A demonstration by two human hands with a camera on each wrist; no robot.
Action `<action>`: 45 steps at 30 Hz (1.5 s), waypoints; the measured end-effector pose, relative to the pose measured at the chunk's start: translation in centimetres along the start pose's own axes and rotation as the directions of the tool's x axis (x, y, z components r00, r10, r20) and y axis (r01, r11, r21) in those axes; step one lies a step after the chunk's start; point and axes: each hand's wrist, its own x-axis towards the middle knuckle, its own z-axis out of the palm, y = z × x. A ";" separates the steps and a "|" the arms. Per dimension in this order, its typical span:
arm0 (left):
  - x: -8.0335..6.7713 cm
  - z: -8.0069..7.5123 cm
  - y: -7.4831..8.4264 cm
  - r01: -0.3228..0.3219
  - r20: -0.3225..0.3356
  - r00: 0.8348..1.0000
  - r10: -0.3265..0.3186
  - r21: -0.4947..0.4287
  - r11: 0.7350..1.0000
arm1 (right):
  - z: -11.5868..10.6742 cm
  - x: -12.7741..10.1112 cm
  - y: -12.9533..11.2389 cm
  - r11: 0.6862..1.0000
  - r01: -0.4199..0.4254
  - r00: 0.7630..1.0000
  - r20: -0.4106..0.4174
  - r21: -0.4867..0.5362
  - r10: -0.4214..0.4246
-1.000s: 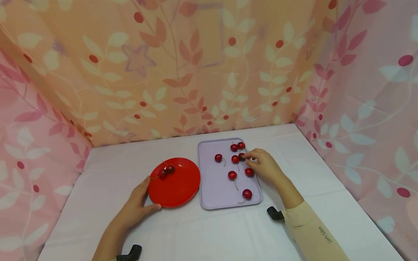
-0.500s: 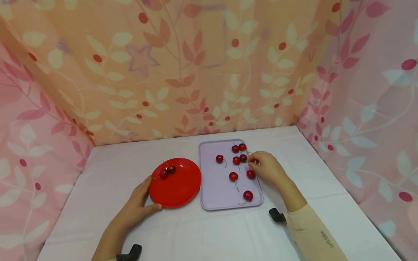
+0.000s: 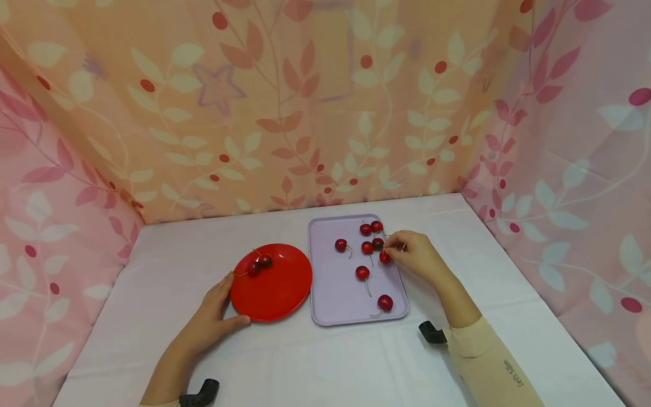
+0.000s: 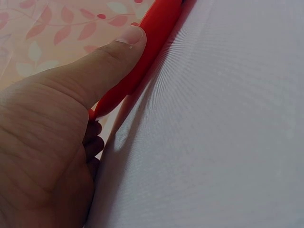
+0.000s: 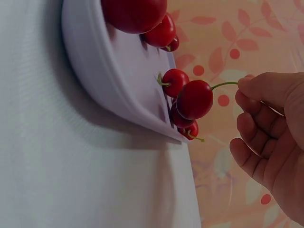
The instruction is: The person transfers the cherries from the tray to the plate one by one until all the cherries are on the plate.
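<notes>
By its thin green stem, my right hand (image 3: 413, 253) pinches a red cherry (image 5: 194, 99) between thumb and fingertips. This cherry hangs over the right side of the lilac tray (image 3: 330, 294), in front of other cherries. Several more stemmed cherries lie on the tray, among them one near its front (image 3: 385, 303) and one further left (image 3: 341, 245). My left hand (image 3: 211, 316) holds the rim of the red plate (image 3: 277, 294), thumb at the near edge and fingers at the left edge. Two dark cherries (image 3: 259, 265) rest on the plate's upper left part.
Plate and tray stand side by side, almost touching, on a white-covered table (image 3: 285, 362). A leaf-patterned curtain (image 3: 305, 113) rises behind the table and along both sides. Black wrist-worn pieces (image 3: 432, 332) show at both forearms.
The right hand has taken the cherry at the tray's right edge by its stem and raised it slightly, up and left in the head view. Left hand and plate stay put.
</notes>
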 end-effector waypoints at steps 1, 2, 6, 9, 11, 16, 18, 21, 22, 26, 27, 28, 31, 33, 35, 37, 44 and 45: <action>0.0 0.0 0.0 0.001 0.001 1.000 -0.001 -0.001 1.000 | -0.1 0.0 -0.2 1.000 -0.004 1.000 -0.001 0.008 0.004; 0.1 0.0 0.1 0.003 0.001 1.000 -0.003 -0.005 1.000 | -0.3 -0.1 -0.4 1.000 -0.007 1.000 -0.001 0.015 0.007; 0.3 0.0 0.1 -0.001 0.001 1.000 0.001 -0.020 1.000 | -0.7 -0.2 -0.9 0.999 0.001 1.000 -0.014 0.044 -0.001; 0.3 0.1 -0.1 -0.004 0.002 1.000 0.004 -0.025 1.000 | -0.7 -0.3 -1.0 0.998 0.007 1.000 -0.024 0.065 -0.005; 0.1 0.1 -0.1 0.001 0.002 1.000 -0.001 -0.022 1.000 | -0.6 -0.4 -1.2 0.997 0.010 1.000 -0.028 0.079 -0.008; 0.1 0.0 0.0 -0.011 -0.008 1.000 0.011 -0.019 1.000 | -0.6 -0.3 -1.7 0.995 0.023 0.999 -0.037 0.098 -0.019; 0.2 0.0 -0.1 -0.017 -0.015 1.000 0.017 -0.019 1.000 | -0.7 -0.2 -2.0 0.995 0.031 0.999 -0.035 0.096 -0.028; 0.2 0.0 -0.1 -0.015 -0.017 1.000 0.014 -0.019 1.000 | -0.6 -0.2 -2.4 0.994 0.035 0.999 -0.026 0.104 -0.032; 0.1 0.0 0.0 -0.008 -0.013 1.000 0.007 -0.020 1.000 | -0.6 -0.2 -2.5 0.994 0.034 0.999 -0.023 0.107 -0.032; 0.1 0.0 0.0 0.016 -0.001 1.000 -0.016 -0.023 1.000 | -0.4 -0.4 -2.9 0.992 0.039 0.999 -0.023 0.123 -0.036; 0.1 0.0 0.0 0.020 0.001 1.000 -0.020 -0.021 1.000 | -0.3 -0.5 -3.1 0.991 0.042 0.999 -0.025 0.125 -0.040; 0.1 0.1 0.0 0.024 0.001 1.000 -0.024 -0.022 0.999 | -0.3 -0.6 -3.1 0.991 0.048 0.999 -0.027 0.126 -0.045; 0.1 0.2 -0.1 0.017 -0.001 1.000 -0.017 -0.019 1.000 | -0.2 -0.6 -3.5 0.990 0.075 0.997 -0.041 0.119 -0.071; 0.0 0.2 -0.1 0.012 -0.003 1.000 -0.012 -0.017 1.000 | -0.2 -0.6 -3.9 0.990 0.090 0.995 -0.052 0.112 -0.085; 0.0 0.2 -0.1 0.004 -0.007 1.000 -0.004 -0.017 1.000 | -0.2 -0.4 -4.4 0.988 0.105 0.993 -0.059 0.110 -0.099; 0.0 0.3 -0.1 0.005 -0.010 1.000 -0.005 -0.015 1.000 | -0.2 -0.2 -4.9 0.986 0.112 0.993 -0.052 0.123 -0.106; 0.0 0.1 0.0 -0.009 -0.015 1.000 0.009 -0.006 1.000 | 0.3 1.0 -6.9 0.977 0.122 0.992 -0.016 0.175 -0.122; 0.0 0.1 -0.1 -0.016 -0.020 1.000 0.016 -0.006 1.000 | 0.5 1.2 -7.2 0.975 0.130 0.991 -0.014 0.182 -0.130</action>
